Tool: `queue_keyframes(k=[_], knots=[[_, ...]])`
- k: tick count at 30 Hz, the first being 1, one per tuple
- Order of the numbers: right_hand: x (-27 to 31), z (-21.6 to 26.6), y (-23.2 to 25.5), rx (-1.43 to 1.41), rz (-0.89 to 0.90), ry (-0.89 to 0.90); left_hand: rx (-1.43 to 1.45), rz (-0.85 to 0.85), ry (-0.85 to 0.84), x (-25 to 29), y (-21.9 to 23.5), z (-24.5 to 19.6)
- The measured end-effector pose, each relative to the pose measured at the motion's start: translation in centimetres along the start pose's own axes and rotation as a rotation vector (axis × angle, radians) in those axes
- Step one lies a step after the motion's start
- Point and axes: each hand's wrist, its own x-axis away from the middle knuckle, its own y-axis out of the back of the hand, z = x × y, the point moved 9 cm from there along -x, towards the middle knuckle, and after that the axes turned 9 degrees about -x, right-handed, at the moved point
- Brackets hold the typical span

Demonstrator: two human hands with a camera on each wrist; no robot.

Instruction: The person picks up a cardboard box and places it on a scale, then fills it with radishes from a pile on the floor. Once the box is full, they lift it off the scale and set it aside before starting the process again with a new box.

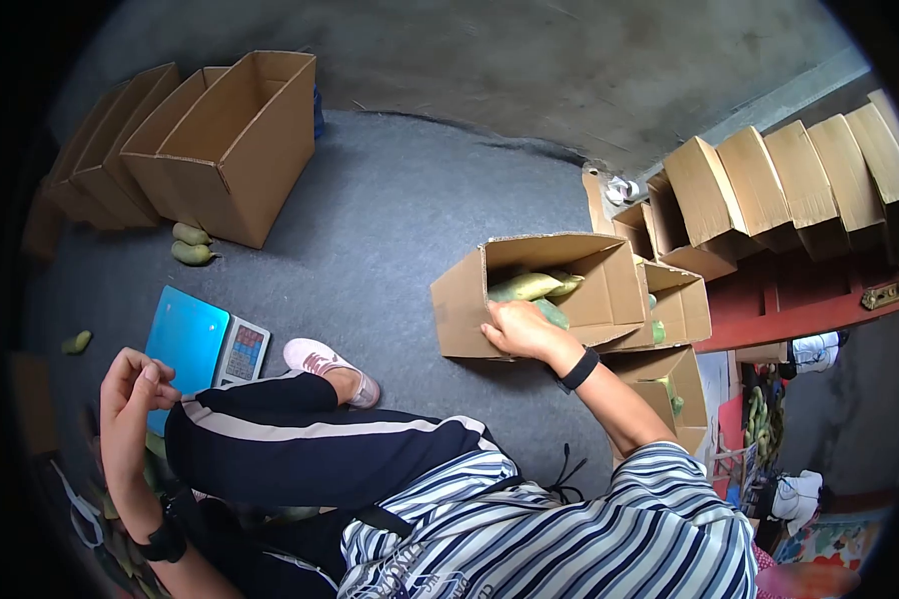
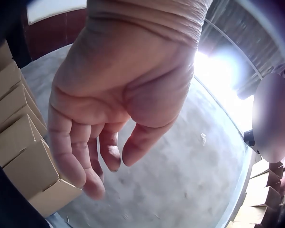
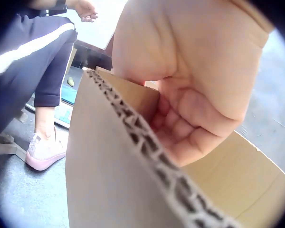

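My right hand [image 1: 522, 330] grips the left edge of a cardboard box [image 1: 459, 309]. Its fingers are curled at the box wall, whose corrugated edge [image 3: 147, 149] shows close up in the right wrist view. Inside that box lie several long pale green fruits [image 1: 521, 288], some partly hidden by the hand. My left hand [image 1: 130, 399] is raised near the knee, beside a digital scale [image 1: 185, 334] with a blue platform. Loosely bent and holding nothing, the left fingers [image 2: 66, 156] hang down in the left wrist view.
Tall cardboard boxes [image 1: 270, 160] stand at the back left, with two green fruits [image 1: 192, 254] on the floor in front. Another fruit [image 1: 77, 342] lies further left. More boxes [image 1: 704, 190] line the right side. My shoe [image 1: 335, 369] is between scale and gripped box.
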Motion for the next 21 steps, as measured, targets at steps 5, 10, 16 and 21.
queue_keyframes(k=[5, 10, 16, 21], knots=[[2.6, 1.3, -2.2, 0.020, 0.069, 0.160, 0.011, 0.024, 0.014, -0.9, -1.0, 0.4], [4.9, 0.5, -2.8, -0.064, 0.127, 0.154, 0.008, 0.070, 0.048, -1.8, -2.1, 0.9], [7.9, -8.3, 7.5, -1.086, -0.432, -0.029, 0.058, 0.021, 0.066, -1.6, -1.4, 0.9], [20.9, -28.4, 2.1, -1.186, -1.011, -0.740, 0.047, -0.018, 0.038, -1.7, -0.3, 0.8]])
